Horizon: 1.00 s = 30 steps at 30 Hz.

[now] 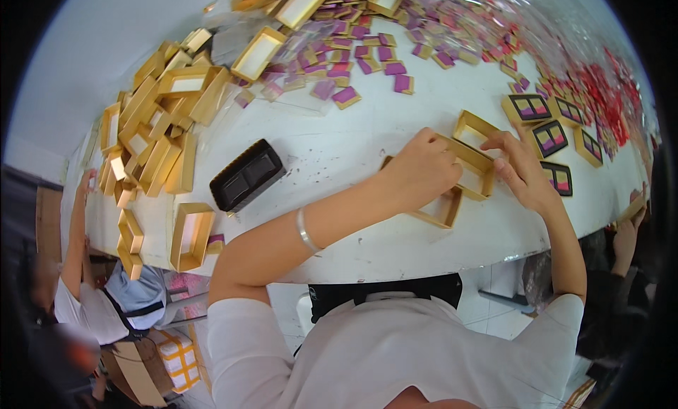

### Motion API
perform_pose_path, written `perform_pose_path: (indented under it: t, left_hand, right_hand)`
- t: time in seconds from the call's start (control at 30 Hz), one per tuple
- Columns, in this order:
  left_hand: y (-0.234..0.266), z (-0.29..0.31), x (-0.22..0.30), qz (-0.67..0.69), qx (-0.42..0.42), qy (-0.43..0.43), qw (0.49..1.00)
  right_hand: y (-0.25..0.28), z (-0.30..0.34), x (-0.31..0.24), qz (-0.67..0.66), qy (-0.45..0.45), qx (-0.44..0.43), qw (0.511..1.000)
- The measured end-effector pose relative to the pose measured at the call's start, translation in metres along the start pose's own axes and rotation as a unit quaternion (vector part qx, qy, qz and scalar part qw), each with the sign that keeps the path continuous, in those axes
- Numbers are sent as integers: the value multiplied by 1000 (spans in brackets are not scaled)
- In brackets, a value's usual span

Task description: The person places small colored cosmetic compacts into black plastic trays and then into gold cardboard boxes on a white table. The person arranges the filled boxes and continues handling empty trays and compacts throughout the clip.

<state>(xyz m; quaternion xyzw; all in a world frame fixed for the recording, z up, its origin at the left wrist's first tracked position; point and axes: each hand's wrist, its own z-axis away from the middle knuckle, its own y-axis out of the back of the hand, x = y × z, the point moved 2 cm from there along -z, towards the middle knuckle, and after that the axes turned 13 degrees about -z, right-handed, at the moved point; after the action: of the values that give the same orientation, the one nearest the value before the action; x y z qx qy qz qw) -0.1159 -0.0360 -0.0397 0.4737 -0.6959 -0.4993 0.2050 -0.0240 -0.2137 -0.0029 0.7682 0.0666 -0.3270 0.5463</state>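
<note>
Several open gold boxes sit together in front of me: a far gold box (462,135), a middle gold box (480,192) and a near gold box (446,224). Over the middle one is my left hand (427,170), wearing a bangle on its wrist. Its fingers are curled closed and point down at the box; whatever they pinch is hidden. My right hand (524,170) is at the right side of these boxes, thumb and fingers apart, fingertips close to the box rims. I cannot tell whether they touch.
A stack of black two-well plastic trays (247,175) lies to the left. Beyond it gold boxes (169,158) are heaped. Small purple-and-gold pieces (346,96) cover the far side. Gold boxes with black palettes (549,137) stand at right. Other people's hands (625,236) show at both edges.
</note>
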Motion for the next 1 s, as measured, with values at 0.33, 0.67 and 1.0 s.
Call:
perform_pose_path:
  t: [0.33, 0.67, 1.0]
  left_hand:
    - [60, 13, -38, 61, 140, 134, 979]
    - [191, 313, -36, -178, -130, 636, 740]
    - [173, 320, 1, -140, -92, 669, 725]
  right_hand:
    - [-22, -14, -14, 79, -47, -57, 994]
    - [-28, -125, -64, -51, 123, 36, 990]
    - [-171, -378, -148, -205, -64, -85, 973]
